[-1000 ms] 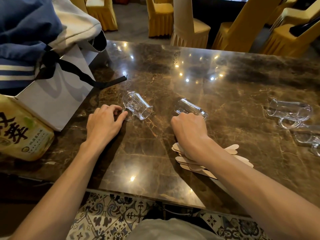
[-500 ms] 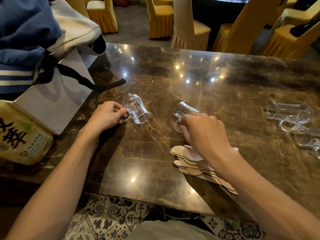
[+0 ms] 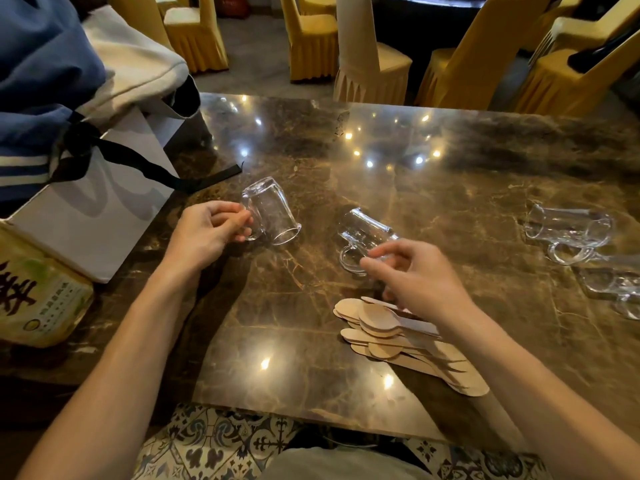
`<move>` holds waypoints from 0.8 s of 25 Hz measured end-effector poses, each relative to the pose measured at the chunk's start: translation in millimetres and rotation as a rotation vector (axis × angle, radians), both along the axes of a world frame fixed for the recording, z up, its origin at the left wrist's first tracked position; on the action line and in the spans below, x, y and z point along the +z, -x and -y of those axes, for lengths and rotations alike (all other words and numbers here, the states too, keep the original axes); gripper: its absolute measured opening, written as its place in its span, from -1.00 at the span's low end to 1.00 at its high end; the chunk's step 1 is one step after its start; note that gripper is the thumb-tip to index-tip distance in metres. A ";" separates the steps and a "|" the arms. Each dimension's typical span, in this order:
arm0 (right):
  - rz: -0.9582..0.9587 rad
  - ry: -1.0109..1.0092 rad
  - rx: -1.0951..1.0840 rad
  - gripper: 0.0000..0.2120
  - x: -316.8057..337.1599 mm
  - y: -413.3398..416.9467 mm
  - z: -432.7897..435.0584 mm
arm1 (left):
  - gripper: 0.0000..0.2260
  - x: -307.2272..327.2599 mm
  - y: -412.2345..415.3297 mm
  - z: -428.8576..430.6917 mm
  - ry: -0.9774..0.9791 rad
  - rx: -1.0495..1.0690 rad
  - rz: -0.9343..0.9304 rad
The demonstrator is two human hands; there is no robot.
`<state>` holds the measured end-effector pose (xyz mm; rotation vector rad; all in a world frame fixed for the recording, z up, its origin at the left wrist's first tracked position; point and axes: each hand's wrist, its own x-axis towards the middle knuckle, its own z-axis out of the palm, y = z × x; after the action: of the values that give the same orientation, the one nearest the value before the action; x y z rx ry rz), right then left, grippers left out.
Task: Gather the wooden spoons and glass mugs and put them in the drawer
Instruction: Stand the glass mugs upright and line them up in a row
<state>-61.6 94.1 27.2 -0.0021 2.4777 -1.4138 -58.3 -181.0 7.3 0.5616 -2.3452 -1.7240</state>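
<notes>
My left hand (image 3: 204, 233) pinches the handle of a clear glass mug (image 3: 273, 213) and holds it tilted, mouth toward me, just above the marble table (image 3: 433, 195). A second glass mug (image 3: 363, 226) lies on its side in the middle, handle toward me. The fingertips of my right hand (image 3: 422, 282) close on its near end beside the handle; the hand is blurred. Below my right wrist lies a fanned pile of several flat wooden spoons (image 3: 381, 327). Two more glass mugs (image 3: 568, 230) (image 3: 616, 289) lie at the right edge. No drawer is in view.
A white gift bag (image 3: 97, 209) with black ribbon stands at the left, with blue and white cloth (image 3: 45, 71) on top. A yellow-green package (image 3: 38, 299) lies at the near left corner. Yellow-covered chairs (image 3: 311, 36) stand beyond the table's far edge.
My left hand took the left mug by its handle and lifted it off the table. My right hand left the spoons and moved forward onto the middle mug.
</notes>
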 end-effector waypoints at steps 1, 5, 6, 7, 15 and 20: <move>0.250 0.239 -0.052 -0.78 2.7 -5.3 4.0 | -0.82 0.9 0.5 -3.4 0.047 0.018 -0.021; 0.761 0.674 -0.332 -0.83 9.2 -7.7 7.0 | -0.88 -1.8 2.0 -11.7 0.222 0.060 -0.084; 0.791 0.713 -0.377 -0.85 9.2 -6.7 7.6 | -0.87 -3.6 2.8 -13.2 0.268 0.055 -0.097; 0.807 0.735 -0.407 -0.86 8.4 -5.5 9.3 | -0.85 -5.3 4.3 -15.2 0.309 0.046 -0.111; 0.754 0.783 -0.575 -0.87 -1.5 4.9 30.7 | -0.86 -13.3 32.9 -27.5 0.362 0.011 -0.158; 0.775 0.810 -0.612 -0.88 -5.7 9.1 37.0 | -0.83 -15.5 45.7 -34.7 0.324 -0.006 -0.176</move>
<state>-70.7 57.1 21.5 0.9831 1.2112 -2.0316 -104.0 -146.3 -8.2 0.3334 -2.4268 -1.2950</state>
